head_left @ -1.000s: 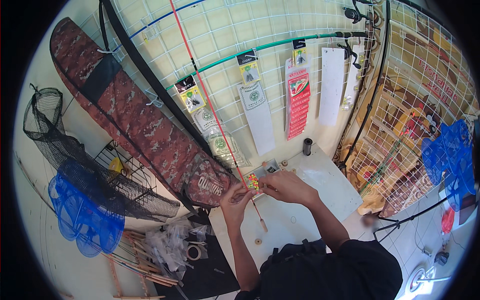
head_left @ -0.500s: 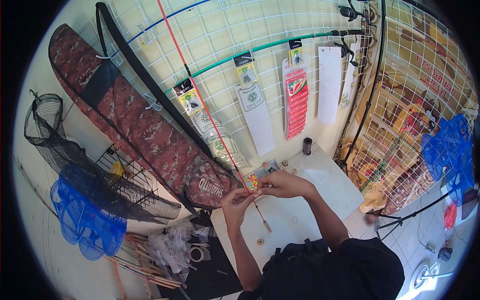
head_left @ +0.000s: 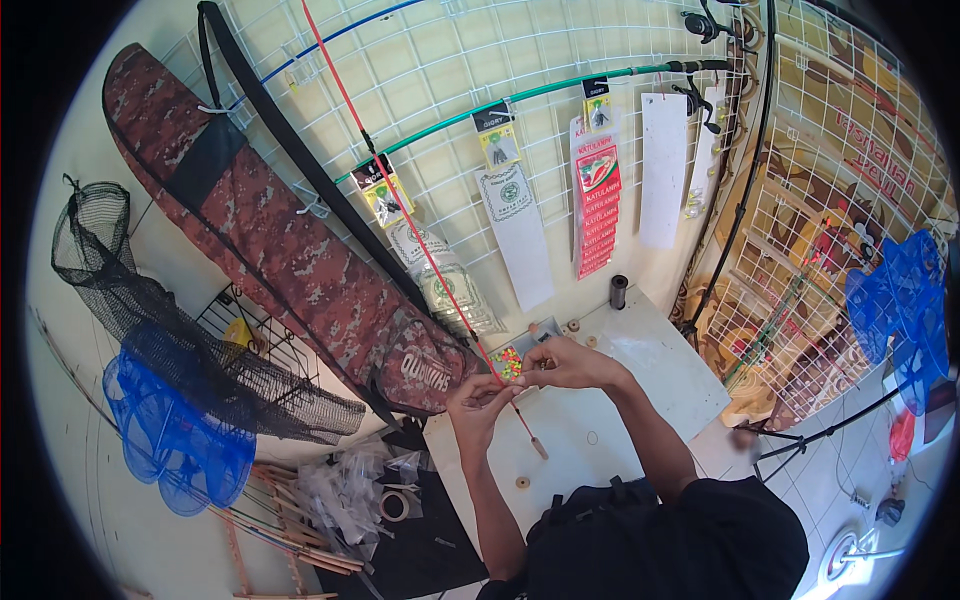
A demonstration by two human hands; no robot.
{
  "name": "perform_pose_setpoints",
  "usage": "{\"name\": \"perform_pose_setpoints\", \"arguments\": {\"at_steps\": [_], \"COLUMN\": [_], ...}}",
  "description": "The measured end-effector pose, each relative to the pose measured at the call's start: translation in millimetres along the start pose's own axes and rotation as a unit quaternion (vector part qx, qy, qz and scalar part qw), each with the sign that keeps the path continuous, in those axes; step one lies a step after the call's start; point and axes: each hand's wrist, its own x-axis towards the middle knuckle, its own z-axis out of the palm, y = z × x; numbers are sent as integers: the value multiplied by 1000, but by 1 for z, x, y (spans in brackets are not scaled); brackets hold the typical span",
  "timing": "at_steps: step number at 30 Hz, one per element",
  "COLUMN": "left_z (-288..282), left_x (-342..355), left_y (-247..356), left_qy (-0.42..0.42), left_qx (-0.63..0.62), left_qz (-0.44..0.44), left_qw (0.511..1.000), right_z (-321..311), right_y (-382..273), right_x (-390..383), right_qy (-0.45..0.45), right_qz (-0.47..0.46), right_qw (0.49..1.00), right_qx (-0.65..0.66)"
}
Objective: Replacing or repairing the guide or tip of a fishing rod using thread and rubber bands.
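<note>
My left hand [head_left: 480, 410] grips a thin red rod [head_left: 446, 291] that slants up across the wire grid, its pale handle-like lower end [head_left: 540, 448] over the white table [head_left: 630, 420]. Fingers of my right hand [head_left: 560, 365] are pinched close beside the left thumb, at the rod; whatever they hold is too small to make out. Just behind the fingertips is a tray of bright multicoloured small pieces [head_left: 506, 360], partly hidden by my hands. A small round spool [head_left: 522, 483] lies nearer me on the table.
A camouflage rod bag [head_left: 250, 220], black mesh [head_left: 150, 310] and blue nets [head_left: 170, 420] are at left. Packets [head_left: 595, 210] and reels [head_left: 700, 110] hang on the grid [head_left: 540, 60]. A black cylinder [head_left: 618, 291] stands at the table's back; plastic bags [head_left: 340, 480] lie lower left; more blue nets [head_left: 895, 310] hang right.
The red rod's upper part has swung left and its lower end slightly right. Both my hands have shifted a little, staying together at the rod.
</note>
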Motion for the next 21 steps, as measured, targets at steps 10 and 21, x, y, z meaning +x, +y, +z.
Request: {"name": "perform_pose_setpoints", "arguments": {"at_steps": [10, 21], "left_z": [7, 8], "left_x": [-1, 1], "left_y": [11, 9], "left_qy": [101, 149], "left_qx": [30, 35], "left_qz": [-9, -5], "left_qw": [994, 988], "right_z": [-14, -26], "right_y": [-20, -35], "right_x": [-23, -32], "right_qy": [69, 193], "right_qz": [18, -6], "right_qw": [992, 981], "right_qx": [-103, 23]}}
